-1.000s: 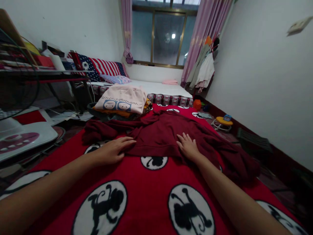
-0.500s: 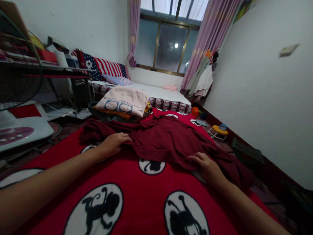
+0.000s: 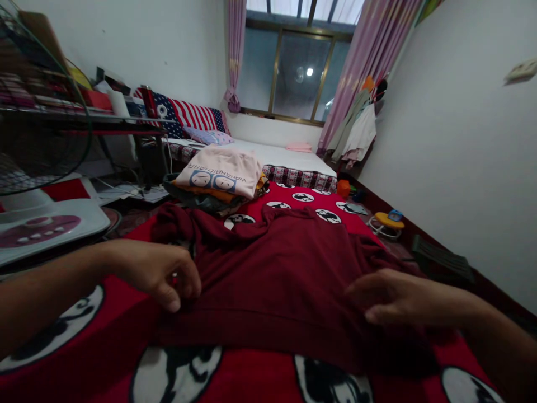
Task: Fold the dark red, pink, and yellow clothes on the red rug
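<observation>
Across a red blanket (image 3: 258, 378), a maroon top (image 3: 277, 274) lies spread, longest from sleeve to sleeve, left to right, its neckline toward the window (image 3: 300, 73) and hem toward you. Your left hand (image 3: 157, 270) and right hand (image 3: 405, 294) flank it, half open, thumbs apart from curled fingers, gripping nothing; contact is unclear.

L hand (image 3: 156, 270), lower left of frame, arched palm-down, fingers curled; R hand (image 3: 400, 294), lower right, angled inward, thumb apart; bare forearms (image 3: 54, 278) at opp. edges.
</observation>
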A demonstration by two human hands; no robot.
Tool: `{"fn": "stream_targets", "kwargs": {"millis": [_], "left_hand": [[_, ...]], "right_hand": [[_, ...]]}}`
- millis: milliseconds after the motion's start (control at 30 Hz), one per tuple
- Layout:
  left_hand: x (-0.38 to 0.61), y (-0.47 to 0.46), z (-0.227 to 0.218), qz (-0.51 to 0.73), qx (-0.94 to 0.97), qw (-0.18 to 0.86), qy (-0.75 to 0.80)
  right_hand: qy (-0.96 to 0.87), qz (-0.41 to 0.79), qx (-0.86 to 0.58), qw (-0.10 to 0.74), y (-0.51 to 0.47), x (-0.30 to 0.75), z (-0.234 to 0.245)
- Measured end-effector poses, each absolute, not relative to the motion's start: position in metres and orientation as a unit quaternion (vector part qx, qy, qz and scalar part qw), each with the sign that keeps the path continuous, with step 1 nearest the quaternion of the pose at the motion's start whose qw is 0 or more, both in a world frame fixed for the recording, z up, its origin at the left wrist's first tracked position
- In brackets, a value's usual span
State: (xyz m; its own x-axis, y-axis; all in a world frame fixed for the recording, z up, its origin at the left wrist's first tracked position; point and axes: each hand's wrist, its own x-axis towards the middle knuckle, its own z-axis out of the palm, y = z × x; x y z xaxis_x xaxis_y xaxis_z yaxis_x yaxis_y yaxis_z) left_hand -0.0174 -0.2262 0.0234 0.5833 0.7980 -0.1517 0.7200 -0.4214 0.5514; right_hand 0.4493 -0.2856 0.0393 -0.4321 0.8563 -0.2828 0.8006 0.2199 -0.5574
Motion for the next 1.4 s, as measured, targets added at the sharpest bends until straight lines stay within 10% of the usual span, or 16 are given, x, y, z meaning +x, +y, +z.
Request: {"fn": "stream_targets", "kwargs": {"millis": [100,367,667,833,1000,1400], "left_hand": [[0.009,-0.203,0.022,0.048,0.858,0.352,0.371],[0.061,-0.146,-0.039,0.155,0.898,-0.05,0.409],[0.027,-0.1,-0.021,0.255,0.698,-0.046,0.668],[0.063,-0.104,-0.022,0.231,0.752,-0.137,0.602],[0.137,-0.108,-0.043,0.197,0.896,0.035,0.396],[0.157,-0.078,-0.089,0.272,0.828,0.069,0.486]], "right_hand": [[-0.775,0.375,-0.486,0.151,-0.249,0.405,0.027],[-0.741,0.171,-0.523,0.385,-0.174,0.342,-0.086],[-0.735,0.191,-0.505,0.411,-0.177,0.347,-0.087],[-0.738,0.18,-0.517,0.395,-0.176,0.345,-0.087],[-0.742,0.169,-0.517,0.392,-0.179,0.345,-0.084],[-0.638,0.318,-0.591,0.378,-0.134,0.36,-0.072]]}}
